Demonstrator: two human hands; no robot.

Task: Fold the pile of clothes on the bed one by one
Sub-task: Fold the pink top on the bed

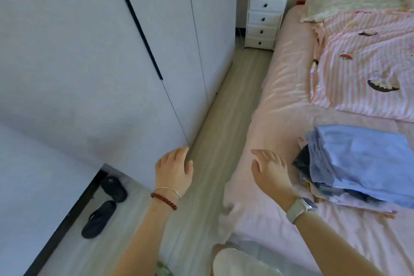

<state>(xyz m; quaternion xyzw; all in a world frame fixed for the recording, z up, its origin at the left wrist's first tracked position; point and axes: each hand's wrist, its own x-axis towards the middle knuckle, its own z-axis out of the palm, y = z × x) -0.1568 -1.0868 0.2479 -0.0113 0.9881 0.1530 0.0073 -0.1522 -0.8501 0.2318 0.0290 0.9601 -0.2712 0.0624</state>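
The pile of clothes (356, 163) sits on the bed (280, 87), just to the right of the right hand (270, 169) and slightly beyond it. A pale blue garment (363, 152) lies on top, with darker and patterned pieces poking out underneath. It all looks soft, light and floppy, so I judge it will sag when lifted; pinching the blue piece by two corners or an edge should peel it off without dragging the rest. The right hand hovers low over the pink sheet, fingers spread and relaxed, holding nothing. The left hand (175, 169) reaches out over the floor (215, 119) beside the bed, fingers loosely straight, also empty.
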